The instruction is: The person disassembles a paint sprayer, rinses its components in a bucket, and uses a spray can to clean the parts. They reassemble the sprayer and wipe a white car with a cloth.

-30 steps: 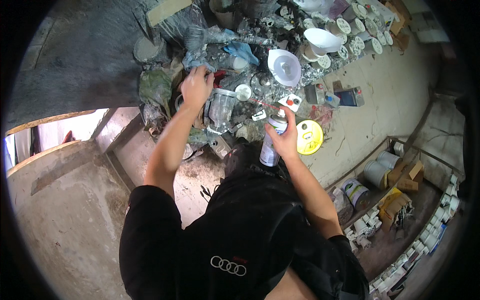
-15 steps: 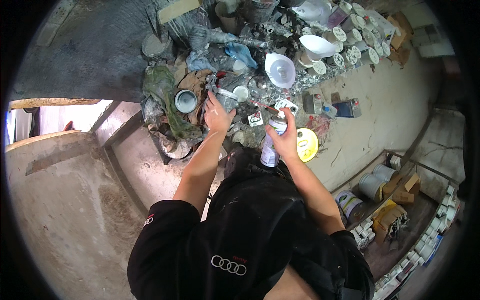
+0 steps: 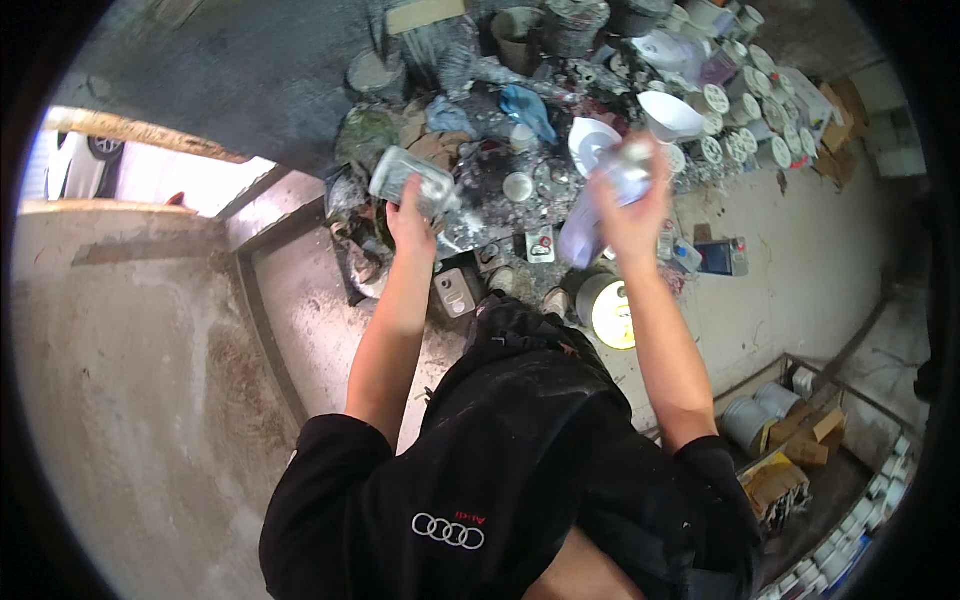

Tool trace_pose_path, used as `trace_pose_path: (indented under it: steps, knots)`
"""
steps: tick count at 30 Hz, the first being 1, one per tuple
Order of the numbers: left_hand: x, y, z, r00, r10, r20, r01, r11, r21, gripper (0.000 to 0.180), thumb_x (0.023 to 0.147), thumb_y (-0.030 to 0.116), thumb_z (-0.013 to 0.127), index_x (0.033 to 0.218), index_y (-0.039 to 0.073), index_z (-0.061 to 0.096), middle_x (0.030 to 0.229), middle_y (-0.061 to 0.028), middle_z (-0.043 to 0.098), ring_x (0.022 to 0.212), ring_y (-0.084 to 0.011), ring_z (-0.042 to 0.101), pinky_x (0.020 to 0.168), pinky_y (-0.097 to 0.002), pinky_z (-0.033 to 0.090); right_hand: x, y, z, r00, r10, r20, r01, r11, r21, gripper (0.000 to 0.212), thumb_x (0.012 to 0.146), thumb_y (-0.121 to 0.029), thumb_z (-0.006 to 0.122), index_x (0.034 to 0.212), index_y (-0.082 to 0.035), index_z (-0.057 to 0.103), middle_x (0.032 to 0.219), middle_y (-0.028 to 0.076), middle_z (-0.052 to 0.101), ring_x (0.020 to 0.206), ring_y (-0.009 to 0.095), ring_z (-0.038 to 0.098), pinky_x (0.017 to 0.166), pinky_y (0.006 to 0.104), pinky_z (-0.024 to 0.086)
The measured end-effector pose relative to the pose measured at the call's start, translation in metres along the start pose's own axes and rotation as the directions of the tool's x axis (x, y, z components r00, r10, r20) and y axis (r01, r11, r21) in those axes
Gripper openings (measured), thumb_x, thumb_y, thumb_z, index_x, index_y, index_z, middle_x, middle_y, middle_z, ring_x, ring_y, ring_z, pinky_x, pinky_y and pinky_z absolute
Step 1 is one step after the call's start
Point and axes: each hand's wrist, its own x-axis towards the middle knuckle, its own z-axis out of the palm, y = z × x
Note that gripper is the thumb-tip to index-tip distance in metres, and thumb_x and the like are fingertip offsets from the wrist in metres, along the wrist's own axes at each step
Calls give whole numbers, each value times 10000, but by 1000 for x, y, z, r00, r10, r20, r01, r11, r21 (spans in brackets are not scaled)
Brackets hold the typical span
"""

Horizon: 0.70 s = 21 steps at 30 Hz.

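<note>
My left hand (image 3: 410,225) is wrapped around a translucent plastic cup (image 3: 407,180) with greyish smears, lifted over the near left of the cluttered workbench (image 3: 490,190). My right hand (image 3: 635,215) grips a purple-and-white spray can (image 3: 580,235), held tilted to the right of the cup. Motion blurs both the can and the hand, so the nozzle is hard to make out. Between my hands, a small white round lid (image 3: 518,187) lies on the bench. Behind the spray can, a white paper strainer or funnel (image 3: 590,138) is partly covered.
Several white-lidded pots (image 3: 750,110) crowd the far right of the bench. A blue cloth (image 3: 527,110) and dirty buckets (image 3: 517,35) are farther back. Below my right forearm is a tin with a yellow lid (image 3: 612,315). At lower right a rack holds tins and cardboard boxes (image 3: 805,440).
My left hand has closed on the plastic cup and raised it off the bench. The spray can in my right hand has moved up and right, and is now blurred. My view has shifted slightly.
</note>
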Motion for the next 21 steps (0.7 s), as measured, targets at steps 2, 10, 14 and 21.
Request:
trace_pose_path:
  steps: [2,10,14,21]
  knots:
    - [6,30,-6,994,-103,-29,96,981,-171,562,873,289,863,1326,95,593,1305,-63,658,1154,-227,664,981,-386,542,13,-2,23,984,23,-175,-19,1000,24,655,848,-50,798,1422,-22,482,1170,100,659,1048,200,657,908,352,547]
    - [2,86,-39,994,18,-105,-52,943,-330,444,911,318,820,1263,105,651,1248,-54,708,1143,-206,688,1029,-362,567,-49,34,122,906,66,418,-82,996,21,626,817,-114,825,1368,-67,531,1217,105,628,1145,220,614,1008,345,481]
    - [8,94,-60,996,70,-63,-88,930,-357,415,944,299,787,1253,61,645,1233,-66,720,1118,-229,710,994,-396,612,-44,35,141,874,23,486,-22,1000,-7,615,842,-87,813,1379,-85,513,1139,51,631,1049,148,611,950,323,498]
    - [16,99,-81,991,66,-118,-103,934,-342,431,940,331,788,1259,74,653,1241,-64,720,1123,-222,708,1005,-406,604,-51,30,156,842,23,540,-18,1000,-14,614,807,-150,827,1348,-97,541,1220,121,625,1135,274,631,990,375,497]
